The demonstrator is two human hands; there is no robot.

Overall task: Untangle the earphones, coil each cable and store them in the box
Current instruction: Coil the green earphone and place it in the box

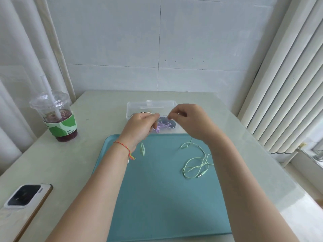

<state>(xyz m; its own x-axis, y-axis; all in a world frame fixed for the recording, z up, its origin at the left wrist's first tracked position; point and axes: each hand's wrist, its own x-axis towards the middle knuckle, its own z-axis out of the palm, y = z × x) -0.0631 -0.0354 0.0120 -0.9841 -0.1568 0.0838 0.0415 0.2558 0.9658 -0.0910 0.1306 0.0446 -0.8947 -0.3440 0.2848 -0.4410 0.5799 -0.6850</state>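
Fingers (172,116) of both hands pinch green earphones (195,165) | plug points right

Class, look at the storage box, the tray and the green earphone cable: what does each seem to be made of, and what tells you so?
Storage box: clear, glossy hard plastic, probably; the table shows through its walls.
Tray: matte teal plastic, most likely; a smooth, even surface with a moulded raised rim.
Green earphone cable: soft rubbery coating, apparently, lying in loose loops, with a shiny metal plug at its end.
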